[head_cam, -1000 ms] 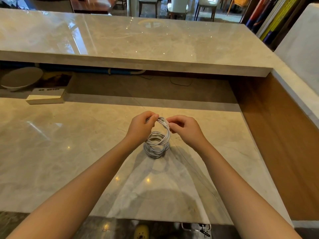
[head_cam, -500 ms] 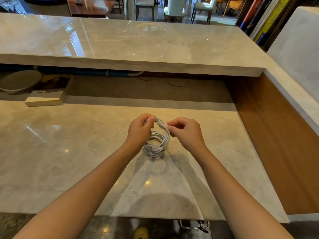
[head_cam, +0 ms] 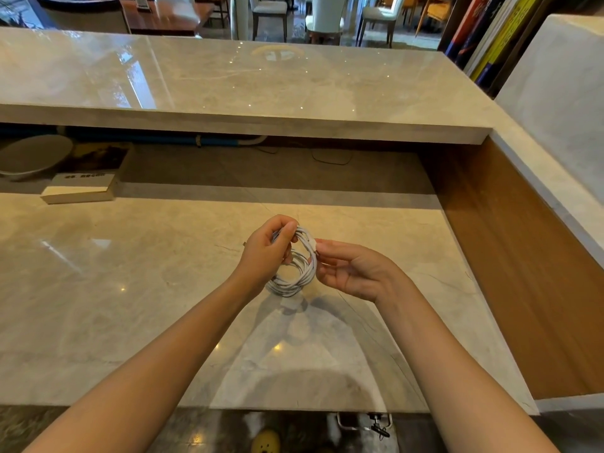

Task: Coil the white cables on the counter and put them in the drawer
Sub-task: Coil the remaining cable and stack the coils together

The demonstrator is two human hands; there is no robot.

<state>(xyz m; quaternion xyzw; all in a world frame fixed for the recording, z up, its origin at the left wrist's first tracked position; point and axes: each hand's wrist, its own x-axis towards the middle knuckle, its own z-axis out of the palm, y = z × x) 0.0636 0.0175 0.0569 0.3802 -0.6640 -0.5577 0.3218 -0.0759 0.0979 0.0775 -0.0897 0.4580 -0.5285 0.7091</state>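
A person's two bare forearms reach over a glossy beige marble counter [head_cam: 137, 289]. Between the hands, just above the counter's middle, hangs a thin white cable wound into a round coil [head_cam: 295, 273]. The left hand [head_cam: 266, 253] is closed around the coil's upper left side, fingers wrapped through the loops. The right hand [head_cam: 351, 273] pinches the coil's right edge between thumb and fingertips, its palm turned upward. A flat white box [head_cam: 78, 192] lies far left of the coil, against the counter's back edge.
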